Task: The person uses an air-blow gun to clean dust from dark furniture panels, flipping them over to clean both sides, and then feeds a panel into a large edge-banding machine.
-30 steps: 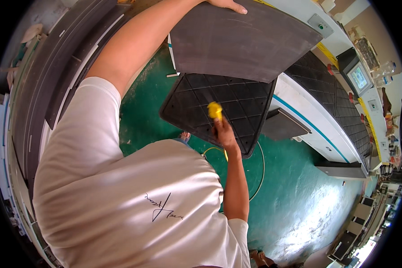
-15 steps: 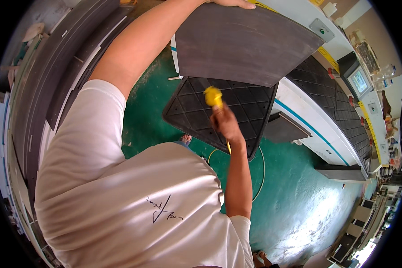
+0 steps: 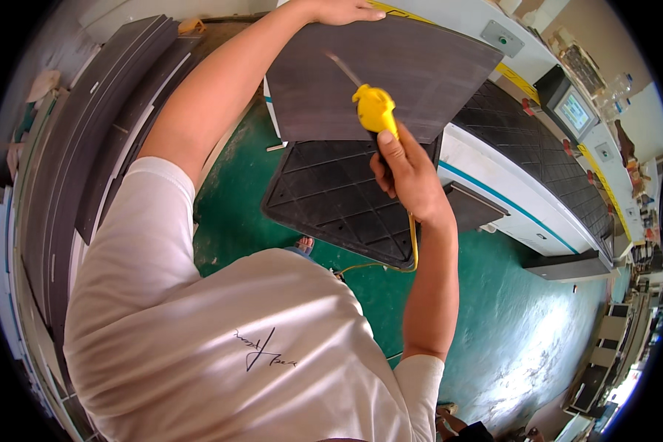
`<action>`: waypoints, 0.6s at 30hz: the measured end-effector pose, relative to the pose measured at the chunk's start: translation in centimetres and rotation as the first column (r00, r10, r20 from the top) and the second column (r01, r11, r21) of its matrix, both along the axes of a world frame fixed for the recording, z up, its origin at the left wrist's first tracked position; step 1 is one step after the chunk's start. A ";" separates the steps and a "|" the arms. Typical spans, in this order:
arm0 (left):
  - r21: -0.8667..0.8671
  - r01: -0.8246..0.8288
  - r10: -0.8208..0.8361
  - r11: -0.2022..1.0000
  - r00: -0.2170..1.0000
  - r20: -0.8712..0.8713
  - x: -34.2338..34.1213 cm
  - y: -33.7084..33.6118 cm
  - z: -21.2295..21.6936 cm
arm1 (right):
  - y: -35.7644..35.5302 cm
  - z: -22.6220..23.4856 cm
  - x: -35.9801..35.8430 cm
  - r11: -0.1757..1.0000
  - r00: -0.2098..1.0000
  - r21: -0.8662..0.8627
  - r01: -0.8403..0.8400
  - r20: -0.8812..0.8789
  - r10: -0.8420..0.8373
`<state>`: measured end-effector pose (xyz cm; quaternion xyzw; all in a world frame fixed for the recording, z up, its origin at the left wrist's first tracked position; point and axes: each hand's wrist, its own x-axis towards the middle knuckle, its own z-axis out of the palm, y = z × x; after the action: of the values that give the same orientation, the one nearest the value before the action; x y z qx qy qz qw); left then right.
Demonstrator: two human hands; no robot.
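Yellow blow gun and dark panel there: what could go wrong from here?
The dark panel might slip or tip: the left grip at its top edge is the only one seen on it.

The yellow blow gun in the right grip has a thin nozzle that could scratch the panel's face if they touched.

The yellow hose hangs down and curves toward the feet, so it could snag one.
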<state>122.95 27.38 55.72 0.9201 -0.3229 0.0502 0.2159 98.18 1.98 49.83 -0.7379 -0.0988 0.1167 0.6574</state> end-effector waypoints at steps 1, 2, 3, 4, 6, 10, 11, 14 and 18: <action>0.004 -0.017 0.017 1.000 0.999 0.040 -0.2 0.2 -0.2 | -0.4 0.1 0.8 0.996 0.997 0.027 0.080 -0.009 -0.080; 0.005 -0.036 0.036 0.999 0.996 0.084 -0.5 0.4 0.0 | -0.9 0.1 1.7 0.986 0.987 0.051 0.158 -0.016 -0.158; 0.027 -0.052 0.051 0.998 0.997 0.056 -0.8 -0.1 0.3 | -2.4 -0.7 3.2 0.944 0.947 0.074 0.321 -0.003 -0.322; 0.051 -0.069 0.068 0.996 0.997 0.029 -1.1 -0.6 0.6 | -3.9 -1.3 3.9 0.904 0.914 0.142 0.403 -0.006 -0.406; 0.081 -0.139 0.137 0.987 0.990 0.040 -2.5 -1.3 1.3 | -5.3 -1.4 3.6 0.885 0.891 0.110 0.453 -0.015 -0.455; 0.133 -0.304 0.283 0.943 0.946 0.155 -6.0 -3.0 2.4 | -10.9 -1.6 4.3 0.791 0.799 0.118 0.601 -0.078 -0.596; 0.160 -0.344 0.316 0.925 0.932 0.178 -6.2 -3.1 2.5 | -11.5 -1.3 4.3 0.784 0.792 0.114 0.610 -0.097 -0.602; 0.165 -0.365 0.334 0.916 0.924 0.189 -6.5 -2.9 2.1 | -12.4 -1.1 3.6 0.810 0.809 0.074 0.582 -0.157 -0.567; 0.150 -0.339 0.302 0.929 0.927 0.223 -5.6 -2.4 1.8 | -12.3 -3.1 3.0 0.840 0.828 0.042 0.541 -0.203 -0.523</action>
<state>117.36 25.01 57.51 0.9672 -0.1904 0.1451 0.0850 101.16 -10.28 46.74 -0.6892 0.1659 -0.0088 0.7052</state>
